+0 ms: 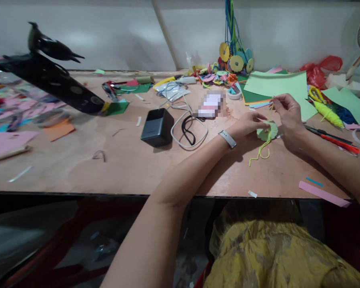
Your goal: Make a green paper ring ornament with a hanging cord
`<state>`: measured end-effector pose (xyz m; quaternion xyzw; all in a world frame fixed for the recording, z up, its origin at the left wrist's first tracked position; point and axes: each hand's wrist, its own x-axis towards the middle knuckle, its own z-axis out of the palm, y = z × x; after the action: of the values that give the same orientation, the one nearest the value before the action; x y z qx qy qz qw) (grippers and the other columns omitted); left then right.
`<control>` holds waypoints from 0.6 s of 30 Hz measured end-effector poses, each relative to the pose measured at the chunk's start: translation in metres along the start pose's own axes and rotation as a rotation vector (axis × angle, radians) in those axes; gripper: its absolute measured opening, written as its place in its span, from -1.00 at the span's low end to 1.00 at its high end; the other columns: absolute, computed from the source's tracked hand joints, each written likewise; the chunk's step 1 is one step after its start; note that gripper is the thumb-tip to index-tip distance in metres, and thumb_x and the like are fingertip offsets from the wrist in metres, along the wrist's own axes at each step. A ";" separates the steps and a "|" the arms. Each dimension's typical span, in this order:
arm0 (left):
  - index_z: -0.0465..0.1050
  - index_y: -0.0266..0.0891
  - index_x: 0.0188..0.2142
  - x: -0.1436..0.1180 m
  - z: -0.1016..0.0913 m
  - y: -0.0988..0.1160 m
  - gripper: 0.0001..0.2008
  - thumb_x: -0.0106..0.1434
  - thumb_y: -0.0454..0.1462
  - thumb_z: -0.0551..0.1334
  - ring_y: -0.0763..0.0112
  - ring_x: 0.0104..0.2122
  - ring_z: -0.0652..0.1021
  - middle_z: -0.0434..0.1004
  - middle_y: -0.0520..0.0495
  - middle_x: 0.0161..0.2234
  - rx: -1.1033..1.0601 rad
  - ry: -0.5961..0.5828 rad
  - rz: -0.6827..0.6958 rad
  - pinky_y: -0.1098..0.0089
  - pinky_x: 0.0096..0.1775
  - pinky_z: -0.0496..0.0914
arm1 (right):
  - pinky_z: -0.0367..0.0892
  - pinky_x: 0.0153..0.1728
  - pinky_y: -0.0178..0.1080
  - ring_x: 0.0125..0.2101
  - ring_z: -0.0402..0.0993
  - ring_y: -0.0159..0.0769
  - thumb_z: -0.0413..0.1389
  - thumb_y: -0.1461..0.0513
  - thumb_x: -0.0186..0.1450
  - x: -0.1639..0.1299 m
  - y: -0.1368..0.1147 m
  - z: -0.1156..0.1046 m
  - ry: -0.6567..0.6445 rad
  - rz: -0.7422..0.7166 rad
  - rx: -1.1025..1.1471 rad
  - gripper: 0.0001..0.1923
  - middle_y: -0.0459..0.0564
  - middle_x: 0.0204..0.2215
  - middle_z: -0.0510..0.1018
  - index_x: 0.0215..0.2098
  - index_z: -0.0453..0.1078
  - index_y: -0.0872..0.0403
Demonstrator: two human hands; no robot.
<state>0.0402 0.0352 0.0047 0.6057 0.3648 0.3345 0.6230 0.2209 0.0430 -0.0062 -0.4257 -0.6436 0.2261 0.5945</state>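
My left hand [248, 125] is closed at the edge of a pale green round paper piece [271, 132], its fingertips on top of the disc. From the disc, yellow-green yarn [261, 151] trails down onto the table in loose, curling ends. Just to the right, my right hand [289, 111] is raised with thumb and index finger pinching the upper end of the same yarn, which runs up from the disc. Exactly how the yarn passes through the paper is too small to make out.
A dark box-shaped device [158, 127] with a white cable [175, 138] stands left of my arm. Green paper sheets [277, 86], a yellow yarn bundle [328, 113] and an orange-handled cutter [340, 143] lie right. A black bird figure [52, 48] tops a dark tube. Paper discs [237, 64] hang behind.
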 end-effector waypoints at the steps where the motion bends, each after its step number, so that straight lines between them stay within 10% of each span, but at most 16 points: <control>1: 0.60 -0.30 -0.28 0.000 0.001 -0.002 -0.81 0.12 -0.40 0.51 0.43 -0.38 0.56 0.65 -0.11 -0.33 0.033 -0.012 0.009 0.34 -0.26 0.45 | 0.50 -0.22 -0.17 -0.31 0.53 -0.27 0.11 -0.21 0.45 -0.001 0.002 0.001 0.010 -0.003 -0.004 -0.58 -0.10 -0.36 0.52 -0.22 0.37 -0.08; 18: 0.52 -0.20 -0.09 -0.014 0.014 0.003 -0.70 0.20 -0.31 0.49 0.50 -0.48 0.52 0.47 0.09 -0.43 -0.100 0.004 0.083 0.36 -0.37 0.49 | 0.43 -0.17 -0.07 -0.32 0.49 -0.17 0.01 -0.21 0.49 -0.013 0.005 -0.004 0.006 -0.154 -0.347 -0.56 -0.03 -0.37 0.58 -0.23 0.42 -0.09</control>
<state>0.0457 0.0163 0.0085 0.5878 0.3235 0.3788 0.6374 0.2253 0.0347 -0.0170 -0.4719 -0.7018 0.0643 0.5298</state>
